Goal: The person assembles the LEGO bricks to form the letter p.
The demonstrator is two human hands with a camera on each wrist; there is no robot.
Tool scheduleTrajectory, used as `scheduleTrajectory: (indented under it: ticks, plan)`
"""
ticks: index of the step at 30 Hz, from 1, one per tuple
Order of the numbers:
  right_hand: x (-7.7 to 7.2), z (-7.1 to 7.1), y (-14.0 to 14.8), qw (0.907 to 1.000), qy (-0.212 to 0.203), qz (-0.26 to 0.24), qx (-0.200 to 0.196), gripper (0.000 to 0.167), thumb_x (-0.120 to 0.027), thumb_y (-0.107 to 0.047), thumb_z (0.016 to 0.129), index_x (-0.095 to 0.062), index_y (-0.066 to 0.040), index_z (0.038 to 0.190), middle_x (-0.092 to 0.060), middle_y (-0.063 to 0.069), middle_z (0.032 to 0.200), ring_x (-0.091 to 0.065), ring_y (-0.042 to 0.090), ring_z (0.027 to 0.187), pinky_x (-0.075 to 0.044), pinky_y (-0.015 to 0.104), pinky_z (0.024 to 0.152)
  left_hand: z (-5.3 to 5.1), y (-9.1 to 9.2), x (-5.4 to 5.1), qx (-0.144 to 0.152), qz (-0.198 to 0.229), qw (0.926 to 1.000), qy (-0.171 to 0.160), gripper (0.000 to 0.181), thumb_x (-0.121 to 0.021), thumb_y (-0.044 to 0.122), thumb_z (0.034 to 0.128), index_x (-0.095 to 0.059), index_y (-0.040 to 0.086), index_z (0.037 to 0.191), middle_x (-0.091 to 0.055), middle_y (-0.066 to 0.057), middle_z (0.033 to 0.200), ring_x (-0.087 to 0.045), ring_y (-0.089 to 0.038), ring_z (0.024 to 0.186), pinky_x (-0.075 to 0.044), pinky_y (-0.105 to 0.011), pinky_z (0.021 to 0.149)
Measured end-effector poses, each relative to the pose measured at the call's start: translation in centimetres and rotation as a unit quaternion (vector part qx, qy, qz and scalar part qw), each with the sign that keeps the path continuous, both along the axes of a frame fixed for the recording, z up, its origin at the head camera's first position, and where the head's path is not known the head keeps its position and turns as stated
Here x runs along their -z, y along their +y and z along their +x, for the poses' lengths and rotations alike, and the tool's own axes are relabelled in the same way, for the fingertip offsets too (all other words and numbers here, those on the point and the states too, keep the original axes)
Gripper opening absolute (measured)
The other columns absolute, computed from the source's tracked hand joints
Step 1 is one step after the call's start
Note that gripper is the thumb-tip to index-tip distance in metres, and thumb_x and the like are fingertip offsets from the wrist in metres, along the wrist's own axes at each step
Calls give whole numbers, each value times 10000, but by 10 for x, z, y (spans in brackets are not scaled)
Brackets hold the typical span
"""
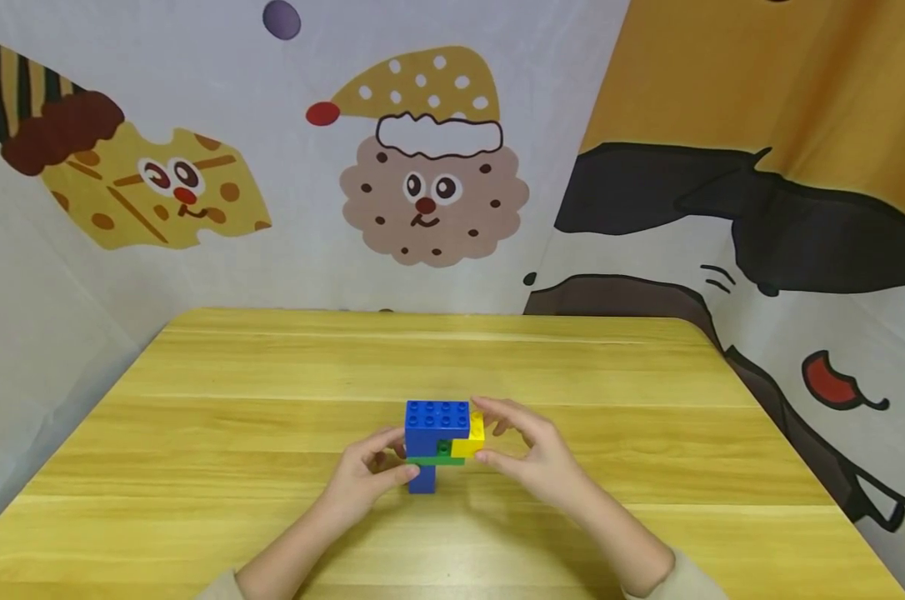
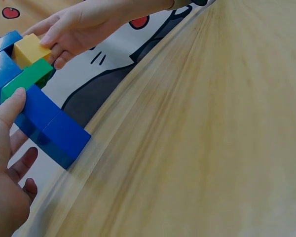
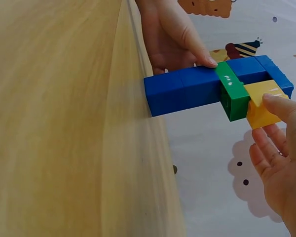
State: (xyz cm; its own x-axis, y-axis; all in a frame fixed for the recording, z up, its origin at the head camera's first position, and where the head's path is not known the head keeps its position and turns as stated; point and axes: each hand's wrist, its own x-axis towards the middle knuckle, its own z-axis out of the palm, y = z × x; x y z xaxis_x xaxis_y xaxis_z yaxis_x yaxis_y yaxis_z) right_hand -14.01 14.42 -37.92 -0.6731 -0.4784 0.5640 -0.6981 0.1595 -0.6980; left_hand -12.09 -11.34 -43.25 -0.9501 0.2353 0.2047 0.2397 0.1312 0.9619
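A tower of toy building bricks stands upright on the wooden table. Two blue bricks (image 3: 182, 91) form its column, seen one above the other in the wrist views. Across them lies a green brick (image 2: 32, 78), overhanging to the right. On that sit another blue brick (image 1: 421, 442) at left and a yellow brick (image 1: 468, 448) at right, with a studded blue brick (image 1: 437, 416) on top. My left hand (image 1: 362, 468) grips the tower's left side, thumb at the green brick. My right hand (image 1: 538, 454) pinches the yellow brick, thumb on its face; its lower fingers stay apart from the bricks.
The tabletop (image 1: 272, 367) spreads around the tower, with its far edge in front of a cloth backdrop (image 1: 302, 275) printed with cartoon figures. Beige sleeves (image 1: 677, 577) show at the bottom of the head view.
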Motion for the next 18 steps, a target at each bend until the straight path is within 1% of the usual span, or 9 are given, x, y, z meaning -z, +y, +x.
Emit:
scheduleTrajectory:
  ticks: [3,8,14,18]
  plan:
    - [0,0,0,10000,1,49,-36,565,-733,10,812,-531,-44,1336,-609,63,1197,-550,180,995,-491,351,815,0,0,0,-17,-105,9999,-43,396,-746,134,828,-654,76,1209,-613,-59,958,-519,-266,880,-431,-276,718]
    - [0,0,0,9998,139,114,-87,565,-725,28,814,-527,-34,1339,-599,78,1200,-547,185,990,-493,344,807,1,-1,0,-24,-198,9996,-196,424,-746,155,831,-635,99,1237,-613,-65,951,-523,-245,864,-422,-278,723]
    - [2,-1,0,9997,190,129,-75,574,-723,29,816,-521,-43,1348,-597,83,1200,-547,190,987,-497,349,799,2,-1,2,69,-7,9996,-287,419,-732,134,843,-620,85,1244,-609,-96,1000,-562,-265,897,-459,-285,737]
    - [3,-2,0,9996,247,92,-89,581,-722,40,811,-520,-45,1350,-598,87,1194,-546,191,983,-495,337,803,2,0,3,84,165,9995,-240,410,-734,109,837,-621,64,1229,-608,-115,1020,-586,-274,899,-491,-288,717]
